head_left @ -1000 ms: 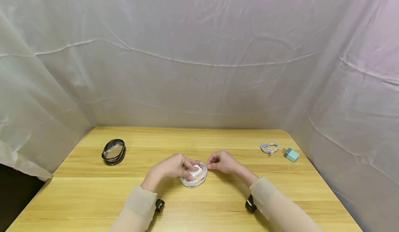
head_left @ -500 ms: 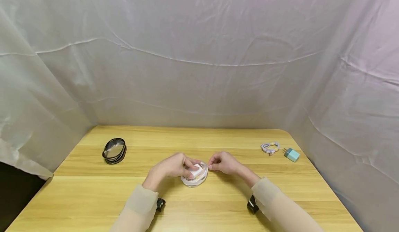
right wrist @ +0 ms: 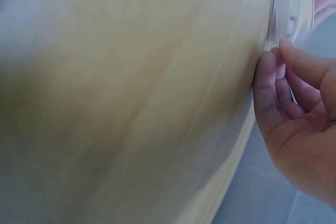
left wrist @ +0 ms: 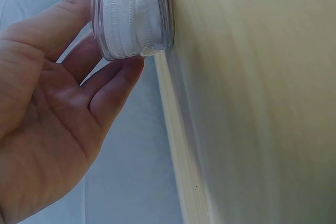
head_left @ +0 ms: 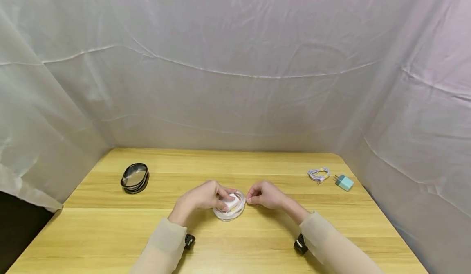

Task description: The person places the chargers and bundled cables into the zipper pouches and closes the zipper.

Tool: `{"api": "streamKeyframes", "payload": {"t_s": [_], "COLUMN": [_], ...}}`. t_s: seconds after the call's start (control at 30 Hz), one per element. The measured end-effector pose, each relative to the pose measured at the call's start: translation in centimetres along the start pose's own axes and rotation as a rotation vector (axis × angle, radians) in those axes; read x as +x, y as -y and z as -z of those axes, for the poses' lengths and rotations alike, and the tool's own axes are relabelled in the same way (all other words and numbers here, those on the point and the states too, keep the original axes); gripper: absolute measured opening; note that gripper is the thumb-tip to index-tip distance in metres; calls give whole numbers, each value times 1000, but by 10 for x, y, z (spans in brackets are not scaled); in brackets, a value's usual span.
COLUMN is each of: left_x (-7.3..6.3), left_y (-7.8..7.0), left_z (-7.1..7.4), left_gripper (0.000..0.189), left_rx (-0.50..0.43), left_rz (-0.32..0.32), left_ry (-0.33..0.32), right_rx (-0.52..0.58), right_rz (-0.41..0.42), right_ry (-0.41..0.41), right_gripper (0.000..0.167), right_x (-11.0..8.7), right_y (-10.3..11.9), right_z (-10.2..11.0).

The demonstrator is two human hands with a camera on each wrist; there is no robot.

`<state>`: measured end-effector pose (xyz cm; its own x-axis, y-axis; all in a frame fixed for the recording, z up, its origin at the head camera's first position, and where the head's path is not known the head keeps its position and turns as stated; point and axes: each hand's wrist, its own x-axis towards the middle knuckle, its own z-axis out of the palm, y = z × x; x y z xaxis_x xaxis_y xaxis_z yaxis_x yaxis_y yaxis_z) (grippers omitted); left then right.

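A clear round zip pouch point(head_left: 239, 212) with a white zipper round its side lies at the middle of the table. Inside it show a white charger point(head_left: 231, 202) and a looped pale cable. My left hand point(head_left: 203, 196) holds the pouch from the left, its thumb and fingers spread over the top. In the left wrist view the zipper point(left wrist: 123, 19) runs along the pouch's wall, above my curled fingers. At the pouch's right edge my right hand point(head_left: 268, 194) pinches the zipper pull between thumb and forefinger; the fingertips hide the pull itself.
Back left on the wooden table point(head_left: 110, 229) stands a clear pouch with black trim point(head_left: 135, 178). At the right lie a coiled lilac cable point(head_left: 318, 175) with a yellow tie and a teal plug charger point(head_left: 344, 182). Grey curtains point(head_left: 235, 102) enclose the table's back and sides.
My right hand has shifted slightly nearer to me along the pouch's right edge, still pinching. My left hand and the pouch stay in almost the same place.
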<state>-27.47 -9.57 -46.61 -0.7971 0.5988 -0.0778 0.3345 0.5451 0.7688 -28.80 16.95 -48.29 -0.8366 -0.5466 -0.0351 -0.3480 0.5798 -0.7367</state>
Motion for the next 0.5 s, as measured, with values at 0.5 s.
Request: {"api": "streamKeyframes", "payload": {"t_s": [0.5], "left_x": [-1], "left_y": [1], "left_z": [0], "left_gripper": [30], "left_rx": [-13], "left_rz": [6], "left_ry": [1], "right_rx": [31], "right_rz": [-10], "right_ry": [21], "right_gripper": [6], "right_x": [-2], "right_y": [-1], "right_z": [-2]}}
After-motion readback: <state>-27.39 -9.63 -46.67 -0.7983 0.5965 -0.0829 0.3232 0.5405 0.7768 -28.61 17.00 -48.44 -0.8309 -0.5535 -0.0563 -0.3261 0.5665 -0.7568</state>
